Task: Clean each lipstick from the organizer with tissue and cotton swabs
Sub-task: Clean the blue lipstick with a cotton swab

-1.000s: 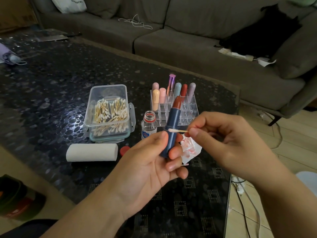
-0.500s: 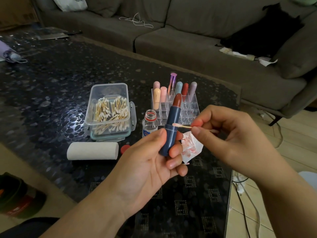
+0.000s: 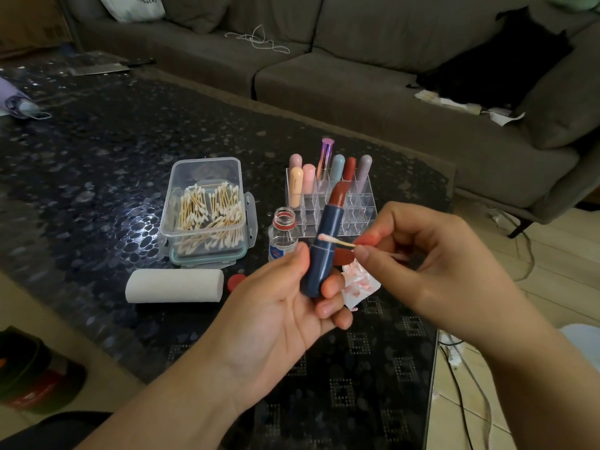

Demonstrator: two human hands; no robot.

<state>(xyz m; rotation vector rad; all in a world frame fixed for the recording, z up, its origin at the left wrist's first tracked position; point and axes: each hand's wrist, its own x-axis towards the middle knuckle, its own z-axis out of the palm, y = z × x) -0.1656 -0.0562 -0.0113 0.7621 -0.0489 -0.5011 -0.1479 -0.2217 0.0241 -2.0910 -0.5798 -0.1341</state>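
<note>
Above the desk (image 3: 97,164), the left hand (image 3: 276,316) grips the navy lipstick (image 3: 323,251) upright, its bullet wound out. The right hand (image 3: 431,264) pinches a cotton swab (image 3: 336,241) — a second ago its tip sat just right of the tube; now it lies across the collar seam. So the wiping has likely moved onto the casing — the organizer (image 3: 331,203) holds seven more lipsticks.
</note>
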